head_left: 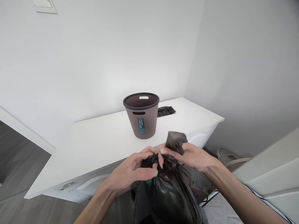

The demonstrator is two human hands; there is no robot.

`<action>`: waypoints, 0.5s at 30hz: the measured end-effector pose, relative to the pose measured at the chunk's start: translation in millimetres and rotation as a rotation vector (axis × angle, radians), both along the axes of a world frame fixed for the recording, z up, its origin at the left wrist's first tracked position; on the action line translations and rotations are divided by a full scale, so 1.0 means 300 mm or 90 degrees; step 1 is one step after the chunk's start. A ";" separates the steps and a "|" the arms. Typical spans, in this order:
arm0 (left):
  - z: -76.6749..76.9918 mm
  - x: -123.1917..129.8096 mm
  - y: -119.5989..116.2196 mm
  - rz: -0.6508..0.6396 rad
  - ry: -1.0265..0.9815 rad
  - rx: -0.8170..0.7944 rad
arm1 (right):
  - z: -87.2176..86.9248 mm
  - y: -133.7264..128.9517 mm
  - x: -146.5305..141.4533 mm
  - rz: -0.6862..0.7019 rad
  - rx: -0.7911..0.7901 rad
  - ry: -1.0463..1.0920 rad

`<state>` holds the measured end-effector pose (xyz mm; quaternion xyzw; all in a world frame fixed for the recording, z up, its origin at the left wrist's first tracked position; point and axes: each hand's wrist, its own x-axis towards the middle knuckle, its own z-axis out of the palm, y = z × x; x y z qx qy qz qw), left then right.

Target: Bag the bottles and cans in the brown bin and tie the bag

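Observation:
A filled black garbage bag (pixel 168 193) hangs in front of the cabinet, its gathered neck between my two hands. My left hand (pixel 137 166) pinches the left side of the neck between thumb and fingers. On the other side, my right hand (pixel 189 155) grips the twisted plastic, and a loose end of the bag sticks up above its thumb. The fingertips of both hands meet at the neck, where the folds partly hide them. Beyond them, a brown trash can (pixel 142 116) with a dark rim and a teal label stands upright on the white countertop (pixel 98 140).
Behind the trash can lies a folded black plastic bag (pixel 166 111). White walls meet in a corner behind the counter. A light switch (pixel 45 5) is at upper left. A grey appliance (pixel 230 157) stands low on the right, near a dark cable (pixel 263 199).

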<state>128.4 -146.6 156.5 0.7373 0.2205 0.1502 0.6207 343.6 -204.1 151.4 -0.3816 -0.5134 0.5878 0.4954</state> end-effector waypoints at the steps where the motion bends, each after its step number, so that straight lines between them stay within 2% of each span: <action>1: 0.007 0.002 -0.004 0.024 -0.003 0.004 | 0.009 -0.005 0.013 0.022 0.043 -0.050; 3: 0.019 0.010 -0.018 0.081 0.009 0.027 | 0.013 -0.013 0.035 0.068 0.125 -0.131; 5: 0.030 0.024 -0.033 0.125 0.025 0.063 | 0.000 -0.019 0.046 0.031 0.182 -0.169; 9: 0.038 0.052 -0.061 0.203 0.037 0.204 | -0.050 -0.023 0.030 -0.167 0.283 -0.288; 12: 0.032 0.068 -0.079 0.246 0.039 0.330 | -0.079 -0.017 -0.003 -0.326 0.417 -0.359; 15: 0.024 0.079 -0.094 0.256 0.023 0.401 | -0.104 -0.001 -0.039 -0.461 0.573 -0.346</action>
